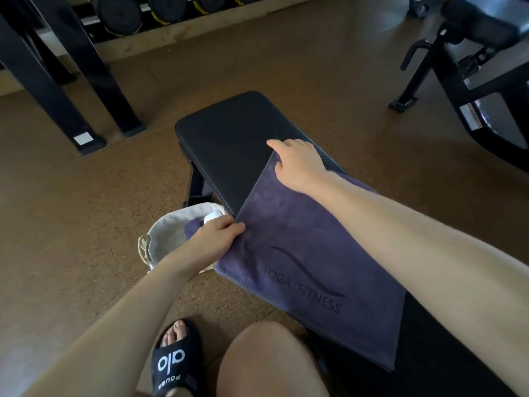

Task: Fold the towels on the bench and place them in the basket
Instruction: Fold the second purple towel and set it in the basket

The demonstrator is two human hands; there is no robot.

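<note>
**Towel Squared Up on the Gym Bench**

A brown cork-like floor filled the frame, with a rack of dumbbells (160, 8) along the upper left and another machine's black frame (458, 67) at the upper right. In the centre stood the black padded bench (229, 133), running from mid-frame toward the lower right.

The grey-purple towel (309, 253), printed "YOGA FITNESS", lay flat across the bench's near half, its left edge hanging slightly over the side. It looked soft, light and limp, apt to sag or slide on the smooth padding if lifted by one point; the corners and hemmed edges seemed the surest places to take hold.

The right hand (297, 164) reached forward with the arm nearly straight, palm down on the towel's far corner, fingers loosely extended; whether they pinched the cloth underneath could not be told. The left hand (217, 239), lower and left of centre, pinched the towel's left edge between thumb and curled fingers.

Beside the bench, at centre left, sat the cloth-lined basket (163, 239), with another dark towel (193, 227) already inside.
</note>
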